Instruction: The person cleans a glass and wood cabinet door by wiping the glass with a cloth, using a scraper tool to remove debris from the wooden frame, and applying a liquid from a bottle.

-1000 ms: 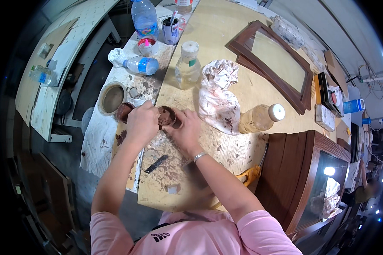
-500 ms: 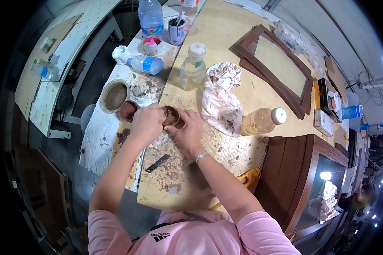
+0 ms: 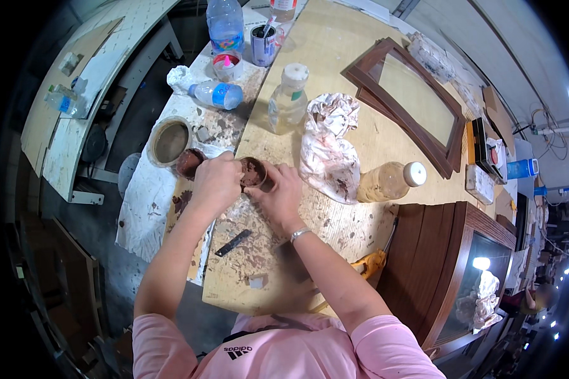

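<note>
A small round cup [image 3: 263,165] with crumbly reddish-brown paste inside stands between my hands over the wooden table. My right hand [image 3: 283,193] curls round its right side, with the thumb at the near rim. Closed at the cup's left rim, my left hand [image 3: 215,183] has its fingertips by the paste; whatever they may pinch is hidden. Just beyond that hand is a second reddish-brown cup [image 3: 189,164], partly covered by it. A larger round tub [image 3: 170,143] with a greyish-brown inside sits farther left. Nearer to me lies a flat dark blade [image 3: 233,243].
A stained white cloth [image 3: 328,151] lies right of my hands, between a clear bottle [image 3: 287,101] and a yellowish bottle [image 3: 390,181]. Brown wooden frames [image 3: 411,101] lie farther back. A glazed brown cabinet piece [image 3: 436,265] and a yellow-handled tool [image 3: 371,262] are at near right.
My left fingers have shifted slightly at the cup's rim, and more of the paste shows. My right hand still holds the cup in the same place.
</note>
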Action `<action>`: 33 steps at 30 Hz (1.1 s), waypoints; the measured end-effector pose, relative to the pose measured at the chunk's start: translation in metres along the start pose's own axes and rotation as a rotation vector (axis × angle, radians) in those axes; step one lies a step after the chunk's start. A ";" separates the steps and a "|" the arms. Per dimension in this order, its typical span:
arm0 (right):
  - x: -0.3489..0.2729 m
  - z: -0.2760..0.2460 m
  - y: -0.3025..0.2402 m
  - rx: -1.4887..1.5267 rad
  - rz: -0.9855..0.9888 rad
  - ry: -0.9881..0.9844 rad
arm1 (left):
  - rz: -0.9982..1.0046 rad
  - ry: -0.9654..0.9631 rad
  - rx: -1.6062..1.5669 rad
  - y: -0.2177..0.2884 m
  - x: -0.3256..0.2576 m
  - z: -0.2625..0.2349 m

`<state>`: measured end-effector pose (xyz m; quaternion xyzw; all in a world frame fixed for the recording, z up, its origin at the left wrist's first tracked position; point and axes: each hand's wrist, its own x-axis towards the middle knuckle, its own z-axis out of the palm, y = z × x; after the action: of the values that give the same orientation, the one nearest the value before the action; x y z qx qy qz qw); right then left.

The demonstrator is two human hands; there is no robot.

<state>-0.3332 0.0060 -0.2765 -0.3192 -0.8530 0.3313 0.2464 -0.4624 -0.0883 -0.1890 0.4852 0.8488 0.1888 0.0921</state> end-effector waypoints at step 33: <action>-0.002 0.000 0.000 -0.051 0.008 -0.020 | -0.438 0.036 -1.015 -0.043 -0.031 0.007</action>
<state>-0.3314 0.0045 -0.2775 -0.3254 -0.8624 0.3134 0.2285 -0.4779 -0.1334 -0.2136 0.1885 0.7337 0.5589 0.3372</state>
